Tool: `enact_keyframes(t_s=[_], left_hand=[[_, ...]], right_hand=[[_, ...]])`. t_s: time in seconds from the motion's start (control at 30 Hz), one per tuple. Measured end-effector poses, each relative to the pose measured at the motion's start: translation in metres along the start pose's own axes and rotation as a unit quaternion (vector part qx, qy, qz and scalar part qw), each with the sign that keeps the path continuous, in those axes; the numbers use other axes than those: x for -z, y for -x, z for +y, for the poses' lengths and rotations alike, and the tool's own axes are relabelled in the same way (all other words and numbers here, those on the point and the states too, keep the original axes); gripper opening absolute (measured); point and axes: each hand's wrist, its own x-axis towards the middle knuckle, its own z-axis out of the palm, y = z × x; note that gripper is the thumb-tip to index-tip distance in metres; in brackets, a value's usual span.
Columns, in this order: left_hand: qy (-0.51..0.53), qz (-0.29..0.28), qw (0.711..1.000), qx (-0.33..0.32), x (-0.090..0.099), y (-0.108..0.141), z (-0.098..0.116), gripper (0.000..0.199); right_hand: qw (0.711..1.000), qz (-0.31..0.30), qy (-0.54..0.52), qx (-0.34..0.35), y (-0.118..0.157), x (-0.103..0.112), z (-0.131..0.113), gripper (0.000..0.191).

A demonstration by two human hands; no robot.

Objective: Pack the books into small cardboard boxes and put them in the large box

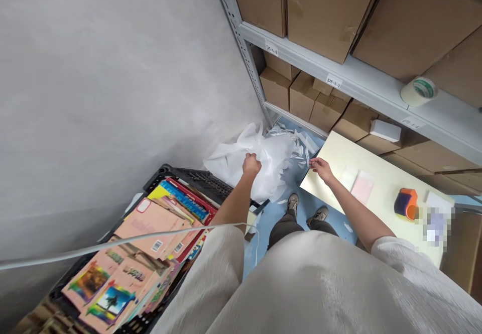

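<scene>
My left hand (pixel 251 165) is closed in a fist in front of a white plastic bag (pixel 269 155), which lies against the wall. Whether the fist holds the bag or some small thing cannot be seen. Around the bag are many white paper scraps (pixel 299 145). My right hand (pixel 320 169) is over the near-left corner of a pale table (pixel 327 148). Its fingertips are pinched together, and anything between them is too small to make out. On the tabletop rest a pink booklet (pixel 362 186) and an orange tape dispenser (pixel 406 204).
At my left, a black crate (pixel 199 177) holds stacked books (pixel 150 226), with a white cable (pixel 131 237) passing over them. Ahead, a metal shelf (pixel 301 60) carries cardboard boxes (pixel 327 7) and a tape roll (pixel 418 92). Scraps lie on the blue floor (pixel 280 186).
</scene>
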Motion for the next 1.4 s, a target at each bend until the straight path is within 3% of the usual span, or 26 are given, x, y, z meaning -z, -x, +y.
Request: enact_keyframes(t_s=[0.13, 0.27, 0.43, 0.6, 0.87, 1.0, 1.17, 1.4], left_hand=[[-0.005, -0.048, 0.998, -0.04, -0.028, 0.008, 0.016, 0.052], [0.008, -0.06, 0.991, -0.116, -0.043, 0.011, 0.052, 0.05], [0.024, -0.061, 0.971, -0.231, -0.063, 0.019, 0.118, 0.048], [0.049, -0.082, 0.936, -0.338, -0.089, 0.038, 0.191, 0.051], [0.075, -0.178, 0.875, -0.443, -0.146, 0.098, 0.288, 0.046], [0.061, -0.258, 0.844, -0.467, -0.179, 0.136, 0.31, 0.046], [0.053, -0.296, 0.835, -0.46, -0.212, 0.166, 0.318, 0.045], [0.052, -0.317, 0.844, -0.431, -0.226, 0.175, 0.32, 0.044]], right_hand=[[1.0, 0.01, -0.005, -0.008, 0.005, 0.012, 0.003, 0.032], [0.999, 0.032, -0.007, -0.01, 0.013, 0.031, 0.008, 0.031], [0.997, 0.078, -0.025, -0.012, 0.031, 0.065, 0.016, 0.031], [0.989, 0.137, -0.052, -0.016, 0.057, 0.114, 0.033, 0.03], [0.958, 0.278, -0.041, -0.062, 0.091, 0.195, 0.086, 0.026], [0.935, 0.344, 0.0, -0.084, 0.101, 0.22, 0.115, 0.027], [0.931, 0.349, 0.008, -0.102, 0.106, 0.234, 0.139, 0.032], [0.931, 0.345, -0.033, -0.112, 0.101, 0.242, 0.148, 0.037]])
